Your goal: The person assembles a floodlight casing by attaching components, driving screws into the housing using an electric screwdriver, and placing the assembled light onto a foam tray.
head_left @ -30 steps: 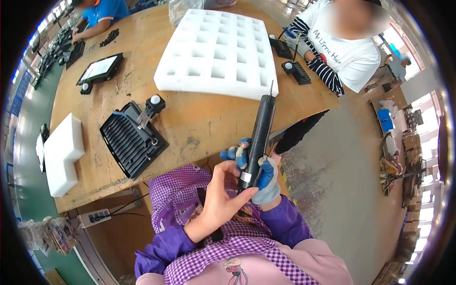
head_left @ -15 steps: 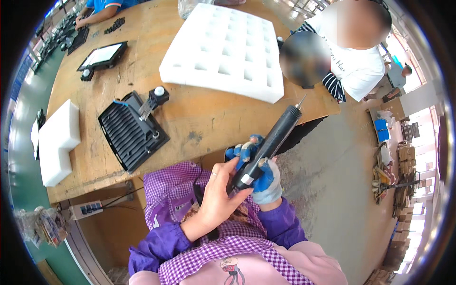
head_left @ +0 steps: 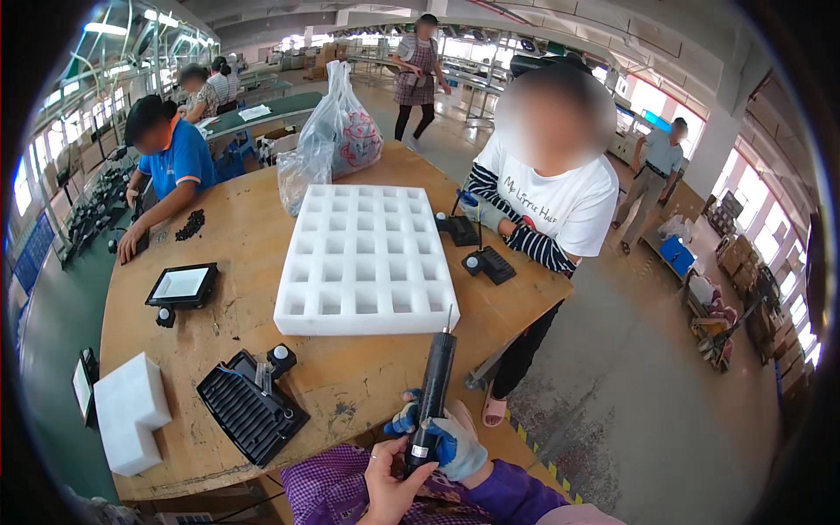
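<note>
A black electric screwdriver (head_left: 437, 372) stands nearly upright at the table's near edge, its thin bit pointing up and away from me. My right hand (head_left: 458, 448), in a blue and white glove, is closed around the lower part of its body. At the tool's bottom end, the fingers and thumb of my bare left hand (head_left: 391, 492) grip it from either side. To the left on the table lies a black floodlight (head_left: 248, 409) with its ribbed back up, a bracket and a small white-domed sensor (head_left: 280, 354) attached.
A white foam tray (head_left: 366, 325) with square pockets lies beyond the screwdriver. An L-shaped foam block (head_left: 131, 411) and another floodlight (head_left: 181, 284) are at left. Across the table (head_left: 350, 367), a person (head_left: 560, 197) in striped sleeves handles lamp parts; another in blue (head_left: 184, 166) works far left.
My view has tilted up, so the room beyond the table shows and my hands sit lower in the picture. The screwdriver leans less to the right; both hands still hold it.
</note>
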The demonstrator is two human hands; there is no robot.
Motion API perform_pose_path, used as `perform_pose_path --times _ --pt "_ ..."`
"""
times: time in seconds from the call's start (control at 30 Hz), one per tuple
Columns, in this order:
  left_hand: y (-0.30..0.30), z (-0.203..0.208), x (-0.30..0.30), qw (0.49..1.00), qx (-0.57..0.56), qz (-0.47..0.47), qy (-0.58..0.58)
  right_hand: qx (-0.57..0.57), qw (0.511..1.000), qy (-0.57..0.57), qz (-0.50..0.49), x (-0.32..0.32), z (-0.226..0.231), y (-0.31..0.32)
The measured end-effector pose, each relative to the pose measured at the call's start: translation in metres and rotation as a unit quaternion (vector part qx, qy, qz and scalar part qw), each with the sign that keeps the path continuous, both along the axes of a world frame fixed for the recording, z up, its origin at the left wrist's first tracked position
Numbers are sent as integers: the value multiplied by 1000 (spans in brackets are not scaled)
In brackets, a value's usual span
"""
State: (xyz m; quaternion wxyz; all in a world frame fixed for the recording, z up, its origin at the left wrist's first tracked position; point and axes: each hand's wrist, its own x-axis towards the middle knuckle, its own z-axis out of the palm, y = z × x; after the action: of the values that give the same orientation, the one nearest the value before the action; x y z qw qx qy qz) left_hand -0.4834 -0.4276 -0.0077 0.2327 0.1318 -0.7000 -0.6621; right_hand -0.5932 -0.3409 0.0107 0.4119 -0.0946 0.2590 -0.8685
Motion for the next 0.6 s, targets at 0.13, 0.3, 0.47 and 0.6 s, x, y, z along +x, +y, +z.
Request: perform_pose_path --times 0.13,0.3,0.47,0.6 --pt "-1 -7 2 997 81 -2 -8 30 1000 -7 7 0 0 -4" --pt "0 -10 1 999 30 8 -10 56 998 10 9 -2 9 -3" --pt "1 -6 -1 999 48 -4 1 32 999 24 -24 1 -1 -12" --pt "-2 -9 0 1000 25 -5 -2 45 999 16 -18 -2 2 -18"
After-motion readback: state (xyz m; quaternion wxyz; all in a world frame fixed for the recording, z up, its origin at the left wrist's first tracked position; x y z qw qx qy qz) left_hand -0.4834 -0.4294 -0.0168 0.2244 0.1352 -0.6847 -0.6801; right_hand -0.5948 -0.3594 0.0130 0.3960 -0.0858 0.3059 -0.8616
